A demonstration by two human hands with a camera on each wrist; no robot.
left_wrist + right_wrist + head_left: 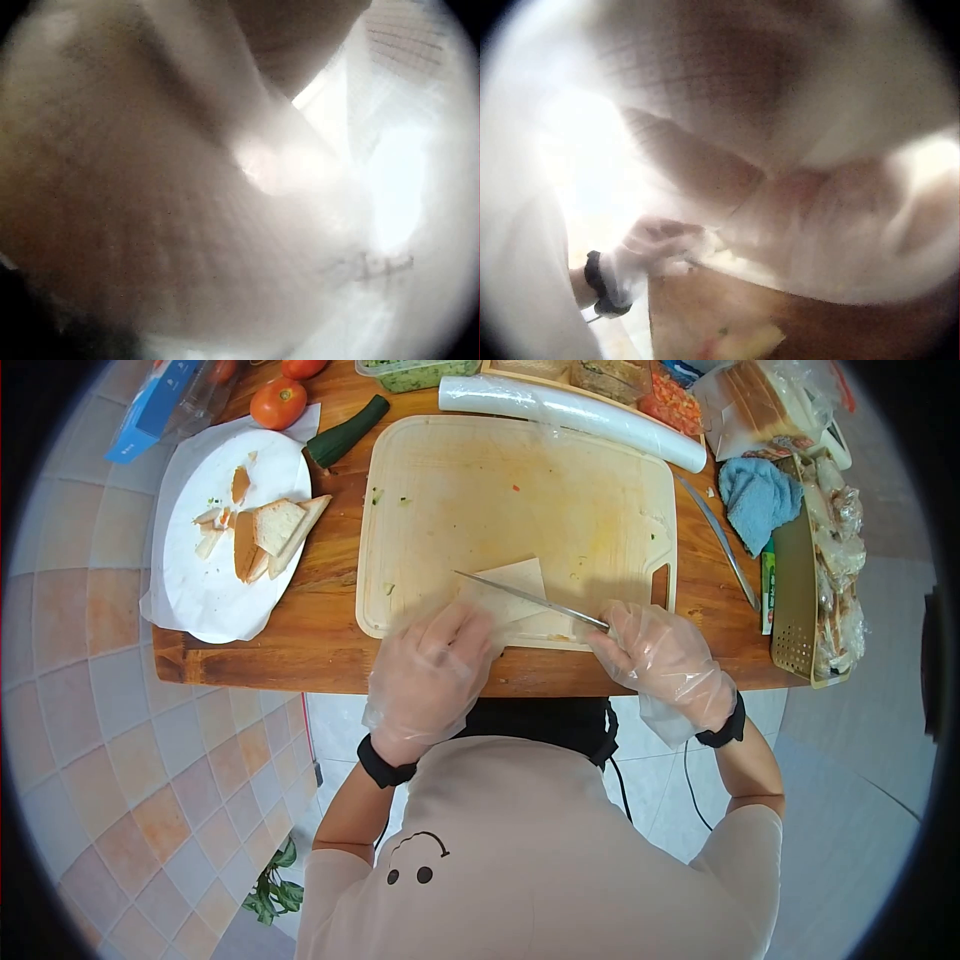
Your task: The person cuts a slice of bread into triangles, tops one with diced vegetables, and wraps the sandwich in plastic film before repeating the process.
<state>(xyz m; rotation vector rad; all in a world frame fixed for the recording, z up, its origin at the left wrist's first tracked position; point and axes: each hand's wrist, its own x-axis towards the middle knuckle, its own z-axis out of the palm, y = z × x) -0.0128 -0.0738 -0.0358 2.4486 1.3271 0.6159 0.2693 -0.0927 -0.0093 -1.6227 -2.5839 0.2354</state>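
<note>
Nearest the head camera is a pale shirt point(540, 860) with a printed smile, covering the lower middle of the view. Beyond it, both hands are in clear gloves at the front of the cutting board point(480, 480). The right hand point(668, 665) has its fingers wrapped around the handle of a knife point(535, 600); the handle is concealed by the grip. The blade slants leftward across a pale bread slice point(520, 578), which lies on the board near its front edge, left of the right-hand fingers.

The left hand point(430, 665) is at the slice's lower left; its fingers are motion-blurred, and whether they grip, press or merely adjoin the slice cannot be told. The slice's near left part is obscured there. Left wrist view: glare and blurred close surfaces, slice not discernible. Right wrist view: hazy, knife indistinct.
</note>
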